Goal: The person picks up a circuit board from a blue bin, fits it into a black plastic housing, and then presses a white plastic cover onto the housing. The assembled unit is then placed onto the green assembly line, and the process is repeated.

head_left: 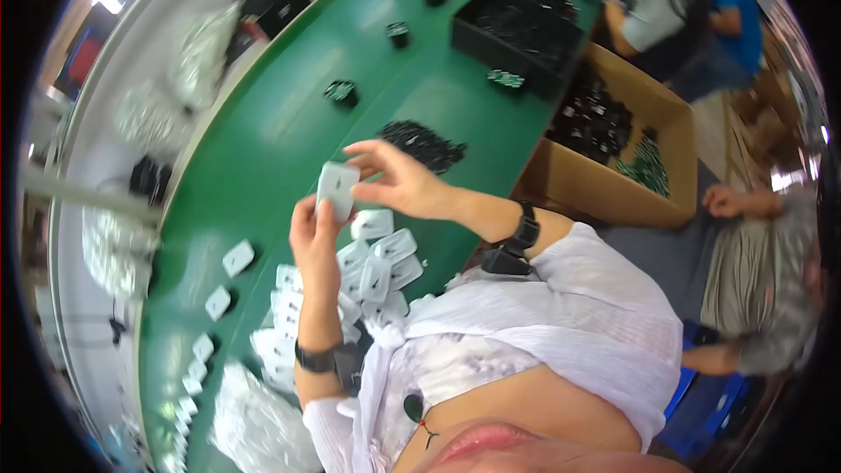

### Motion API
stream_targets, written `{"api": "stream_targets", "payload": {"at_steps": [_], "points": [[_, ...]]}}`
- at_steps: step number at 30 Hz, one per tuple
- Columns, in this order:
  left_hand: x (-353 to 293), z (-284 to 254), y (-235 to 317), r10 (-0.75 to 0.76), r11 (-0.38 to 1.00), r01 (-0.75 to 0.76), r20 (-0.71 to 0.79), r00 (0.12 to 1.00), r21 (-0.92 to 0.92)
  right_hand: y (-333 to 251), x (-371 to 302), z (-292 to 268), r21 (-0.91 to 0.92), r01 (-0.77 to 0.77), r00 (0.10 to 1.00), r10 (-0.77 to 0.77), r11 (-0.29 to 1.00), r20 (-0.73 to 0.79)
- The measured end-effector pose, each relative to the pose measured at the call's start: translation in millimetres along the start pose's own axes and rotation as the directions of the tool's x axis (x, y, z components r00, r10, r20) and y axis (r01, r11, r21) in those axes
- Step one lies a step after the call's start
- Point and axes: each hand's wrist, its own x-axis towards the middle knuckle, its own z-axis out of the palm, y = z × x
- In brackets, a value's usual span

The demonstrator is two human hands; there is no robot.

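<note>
My left hand (317, 232) is closed around the lower part of a white plastic case (336, 191), a flat rounded rectangle with a small dark mark on its face. The case is held up above the green table, tilted. At its right edge is my right hand (399, 177), fingers apart and stretched toward the case; the thumb appears to touch that edge. Below my hands lies a heap of similar white cases (375, 276). Just beyond my right hand is a pile of small black parts (425, 145).
White cases (237, 257) form a line along the left of the green table (263, 123). Clear plastic bags (254, 420) lie near. Small black-and-green parts (341, 92) stand farther off. A black tray (517, 31) and cardboard box (604, 188) hold parts. Other people sit at right.
</note>
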Motion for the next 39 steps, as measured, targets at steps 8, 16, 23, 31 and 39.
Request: {"api": "stream_targets", "payload": {"at_steps": [8, 16, 23, 31, 39], "points": [[8, 6, 8, -0.059, 0.975, 0.039, -0.089, 0.994, -0.217, -9, 25, 14, -0.097, -0.149, 0.986, 0.155, 0.984, 0.068], [24, -32, -3, -0.13, 0.925, 0.059, -0.166, 0.977, -0.375, 0, 51, 15, -0.263, -0.134, 0.984, 0.16, 0.955, 0.08], [29, -39, -12, -0.168, 0.931, 0.082, -0.217, 0.961, -0.357, 34, 125, 58, -0.302, -0.105, 0.957, 0.179, 0.948, 0.228], [20, -96, -21, -0.363, 0.916, 0.28, -0.296, 0.884, -0.286, 110, 193, 100, -0.564, 0.1, 0.862, 0.212, 0.819, 0.461], [-30, -116, -7, -0.148, 0.958, 0.24, -0.448, 0.882, 0.156, 135, 222, 99, -0.663, 0.174, 0.743, 0.345, 0.728, 0.574]]}}
